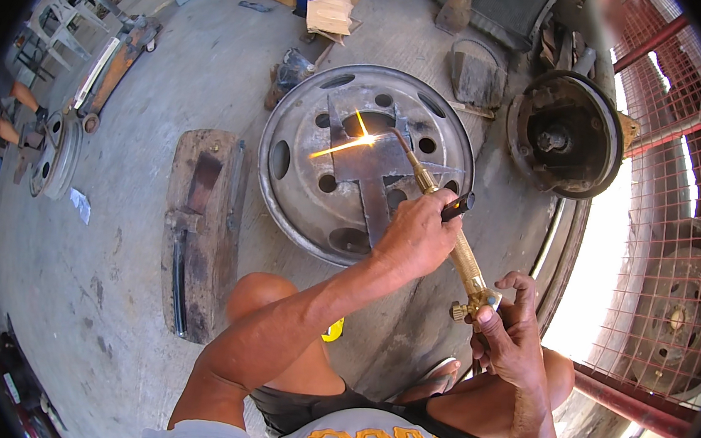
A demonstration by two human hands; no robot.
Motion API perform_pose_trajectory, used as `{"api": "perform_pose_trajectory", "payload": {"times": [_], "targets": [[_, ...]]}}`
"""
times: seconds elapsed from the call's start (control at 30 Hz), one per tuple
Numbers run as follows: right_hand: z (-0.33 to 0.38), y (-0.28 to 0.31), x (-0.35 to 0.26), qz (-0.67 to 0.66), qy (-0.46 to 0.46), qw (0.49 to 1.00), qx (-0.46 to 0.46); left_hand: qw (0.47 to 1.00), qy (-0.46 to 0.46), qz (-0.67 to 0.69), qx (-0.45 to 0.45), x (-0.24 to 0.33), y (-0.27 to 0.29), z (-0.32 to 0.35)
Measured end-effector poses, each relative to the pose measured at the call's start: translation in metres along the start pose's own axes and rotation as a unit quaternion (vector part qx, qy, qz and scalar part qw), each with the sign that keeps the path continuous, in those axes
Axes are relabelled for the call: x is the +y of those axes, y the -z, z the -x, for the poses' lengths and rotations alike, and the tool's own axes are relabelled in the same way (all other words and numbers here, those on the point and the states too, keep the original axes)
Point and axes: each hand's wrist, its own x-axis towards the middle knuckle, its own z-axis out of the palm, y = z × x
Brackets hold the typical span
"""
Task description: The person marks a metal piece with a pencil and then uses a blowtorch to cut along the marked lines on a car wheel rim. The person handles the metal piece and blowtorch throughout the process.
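Observation:
A brass gas torch (pixel 468 267) slants over a steel truck wheel rim (pixel 285 209) lying flat on the floor. My left hand (pixel 417 235) wraps round the torch's front part, and a short black cylinder (pixel 459 207) sticks out by its fingers. At the rear end, my right hand (pixel 513 338) grips the torch with the thumb near a brass valve knob; some of its fingers are hidden. A flat dark steel plate (pixel 355 163) with cut-out edges rests on the rim. Beside the torch's bent tip, a bright spot glows on this plate, with orange streaks shooting left and up.
Left of the rim lies a worn wooden block (pixel 171 266) bearing what looks like a hammer (pixel 181 275). A rusty brake drum (pixel 565 133) stands right, near a red mesh fence (pixel 661 196). Another person's hands (pixel 24 115) are far left, by a second rim (pixel 57 156).

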Motion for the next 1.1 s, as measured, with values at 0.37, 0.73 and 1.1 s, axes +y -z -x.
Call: {"api": "perform_pose_trajectory", "payload": {"times": [0.37, 0.73, 1.1], "targets": [[0.0016, 0.0025, 0.0003, 0.008, -0.003, 1.0, -0.01, 1.0, 0.014, -0.021, -0.018, 0.0002, -0.0006, 0.0001], [0.0019, 0.0009, 0.0001, 0.01, -0.008, 1.0, -0.006, 0.999, 0.016, -0.017, -0.03, 0.0005, 0.0007, 0.0011], [0.0018, 0.0001, -0.0007, 0.021, -0.022, 1.0, 0.002, 0.999, 0.022, -0.011, -0.027, 0.0003, 0.0002, 0.0004]]}}
